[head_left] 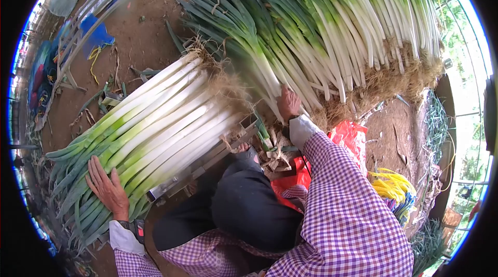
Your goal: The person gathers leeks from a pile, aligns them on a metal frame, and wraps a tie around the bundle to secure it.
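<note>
A thick layer of leeks lies side by side across a low metal stand, roots toward the middle and green leaves toward the lower left. My left hand rests flat on the green part of these leeks, fingers stretched out. At the near edge of a large leek pile, my right hand is closed around the white lower stem of a leek. The fingertips of this hand are partly hidden.
A red plastic bag lies by my right forearm. Yellow ties hang in a bunch farther right. Leaf scraps litter the ground beside my feet. A blue plastic piece and bent pale rods are at the upper left.
</note>
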Motion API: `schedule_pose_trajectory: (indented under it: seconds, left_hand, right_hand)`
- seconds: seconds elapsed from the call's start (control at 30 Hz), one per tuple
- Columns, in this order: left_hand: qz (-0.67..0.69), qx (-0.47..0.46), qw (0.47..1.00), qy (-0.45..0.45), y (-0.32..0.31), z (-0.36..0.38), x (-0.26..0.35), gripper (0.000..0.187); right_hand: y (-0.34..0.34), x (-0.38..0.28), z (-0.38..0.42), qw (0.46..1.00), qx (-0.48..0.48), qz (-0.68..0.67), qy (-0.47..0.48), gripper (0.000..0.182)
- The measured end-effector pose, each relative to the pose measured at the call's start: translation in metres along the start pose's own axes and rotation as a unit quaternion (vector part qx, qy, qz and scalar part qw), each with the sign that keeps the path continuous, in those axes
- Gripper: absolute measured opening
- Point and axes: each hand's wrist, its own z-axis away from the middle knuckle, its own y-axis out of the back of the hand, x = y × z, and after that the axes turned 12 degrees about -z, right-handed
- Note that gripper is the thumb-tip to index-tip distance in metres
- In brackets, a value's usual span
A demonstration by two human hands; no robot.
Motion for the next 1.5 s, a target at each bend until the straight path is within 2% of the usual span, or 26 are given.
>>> schedule_pose_trajectory:
  seconds: [0.07, 0.1, 0.2, 0.23, 0.33, 0.47, 0.5, 0.6, 0.63, 0.73, 0.77, 0.87, 1.03, 1.13, 1.2, 1.23, 1.33, 1.37, 1.47, 1.5]
  left_hand:
    - [-0.003, -0.004, 1.0, 0.001, -0.001, 0.0, -0.001, 0.065]
    - [-0.005, -0.004, 1.0, 0.004, -0.001, 0.0, -0.002, 0.065]
    - [-0.004, -0.003, 1.0, 0.006, -0.001, 0.001, 0.0, 0.065]
    - [-0.003, 0.0, 1.0, 0.005, -0.002, 0.001, -0.001, 0.065]
    - [-0.001, 0.001, 1.0, 0.003, -0.004, -0.001, 0.0, 0.064]
    - [-0.002, 0.003, 1.0, -0.001, 0.0, -0.001, 0.0, 0.064]
    - [-0.001, 0.002, 1.0, -0.002, 0.001, -0.002, 0.001, 0.064]
    - [-0.002, -0.003, 1.0, -0.001, 0.001, -0.001, 0.0, 0.063]
    - [-0.002, -0.005, 1.0, 0.0, 0.001, -0.001, 0.0, 0.063]
    - [-0.001, -0.003, 1.0, -0.002, 0.001, -0.001, 0.0, 0.062]
    - [-0.001, -0.002, 1.0, -0.002, 0.001, -0.001, -0.001, 0.061]
    - [0.001, -0.006, 1.0, 0.003, 0.001, -0.001, 0.0, 0.062]
    - [0.017, -0.015, 1.0, 0.006, 0.006, -0.002, 0.001, 0.065]
    - [0.017, -0.014, 1.0, 0.006, 0.007, 0.0, 0.003, 0.064]
    - [0.016, -0.008, 1.0, 0.005, 0.007, -0.002, 0.002, 0.064]
    - [0.018, -0.008, 1.0, 0.005, 0.008, -0.002, 0.003, 0.064]
    - [0.014, -0.015, 1.0, 0.007, 0.011, -0.003, 0.005, 0.065]
    - [0.013, -0.015, 1.0, 0.006, 0.013, -0.004, 0.005, 0.065]
    - [0.025, -0.018, 1.0, 0.006, 0.015, -0.004, 0.005, 0.068]
    - [0.032, -0.016, 0.999, 0.006, 0.016, -0.005, 0.006, 0.069]
  right_hand:
    - [-0.009, 0.006, -0.008, 0.999, 0.04, -0.019, 0.033, 0.057]
    - [-0.01, 0.007, -0.013, 0.996, 0.069, -0.041, 0.034, 0.038]
    - [-0.007, 0.023, -0.026, 0.989, 0.035, -0.123, 0.074, 0.041]
    - [-0.001, 0.028, -0.036, 0.977, 0.015, -0.175, 0.122, 0.043]
    - [0.046, 0.015, -0.038, 0.948, -0.049, -0.312, 0.038, 0.05]
    - [0.051, 0.007, -0.056, 0.968, -0.059, -0.242, 0.037, 0.051]
    - [0.057, -0.008, -0.042, 0.975, -0.035, -0.217, 0.043, 0.042]
    - [0.02, -0.017, -0.037, 0.995, 0.011, -0.099, 0.015, 0.058]
    - [0.007, -0.015, -0.037, 0.998, -0.013, -0.066, -0.007, 0.048]
    - [-0.02, -0.007, -0.024, 0.997, 0.051, -0.048, 0.036, 0.039]
    - [-0.027, -0.005, -0.02, 0.995, 0.068, -0.032, 0.063, 0.038]
    - [-0.035, -0.012, -0.023, 1.0, 0.012, -0.026, -0.005, 0.032]
    - [-0.038, -0.032, -0.005, 0.997, 0.076, -0.01, 0.021, 0.027]
    - [-0.035, -0.04, 0.0, 0.998, 0.054, 0.005, 0.008, 0.052]
    - [-0.036, -0.044, 0.003, 1.0, -0.002, -0.008, -0.029, 0.08]
    - [-0.039, -0.045, 0.003, 0.999, 0.006, -0.009, -0.031, 0.072]
    - [-0.04, -0.046, -0.011, 0.99, -0.097, 0.004, -0.105, 0.069]
    - [-0.04, -0.044, -0.006, 0.997, -0.058, 0.004, -0.059, 0.072]
    - [-0.049, -0.022, -0.013, 0.998, -0.036, 0.02, 0.042, 0.054]
    - [-0.042, -0.02, -0.019, 0.996, -0.088, 0.003, 0.029, 0.056]
